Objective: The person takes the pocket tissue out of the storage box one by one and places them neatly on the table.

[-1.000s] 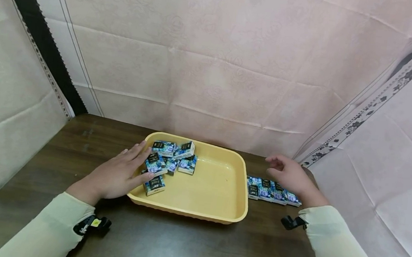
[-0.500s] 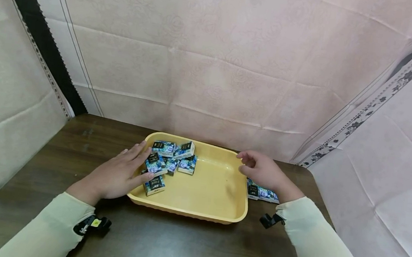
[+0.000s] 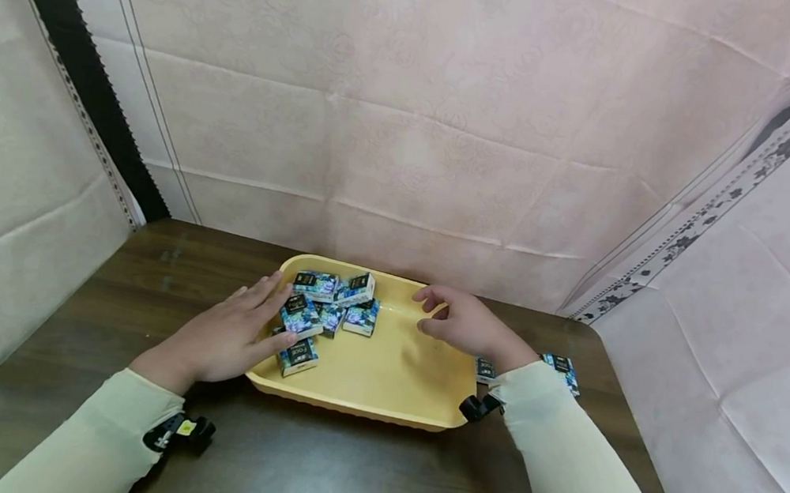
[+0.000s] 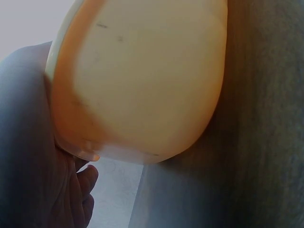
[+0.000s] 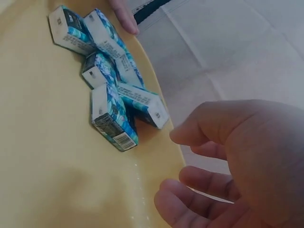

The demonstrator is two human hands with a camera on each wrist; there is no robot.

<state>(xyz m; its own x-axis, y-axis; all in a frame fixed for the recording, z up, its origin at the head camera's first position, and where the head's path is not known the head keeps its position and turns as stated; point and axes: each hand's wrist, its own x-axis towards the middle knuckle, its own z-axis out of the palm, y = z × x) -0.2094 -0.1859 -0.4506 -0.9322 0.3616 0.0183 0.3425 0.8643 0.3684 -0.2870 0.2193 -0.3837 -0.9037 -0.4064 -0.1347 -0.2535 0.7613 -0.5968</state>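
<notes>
Head view: we count six blue floral cartons [image 3: 361, 319] inside the yellow plastic tray [image 3: 382, 376], bunched from 8 to 11 o'clock, some leaning on or overlapping others. The rest of the tray floor is bare yellow. Only this view gives us the two cartons on the brown wooden table [image 3: 309, 472], both toward 3 o'clock outside the tray: the nearer carton [image 3: 485, 371], partly hidden by the right wrist, and the farther carton [image 3: 562, 372].

Left hand [image 3: 233, 332]: over the tray rim at 9 o'clock, fingers extended, thumb tip at the lowest carton; we cannot tell whether it touches. Right hand [image 3: 462, 323]: above the tray at 2 o'clock, its shadow on the floor below.

The right wrist view adds what the head view hides: thumb and fingers loosely bent and apart, with a gap between them, and a barcode [image 5: 125, 141] on a carton's side. The left wrist view alone shows us the tray's outer wall [image 4: 147, 85], with left-hand fingers [image 4: 85, 183] beside it between 7 and 8 o'clock.
</notes>
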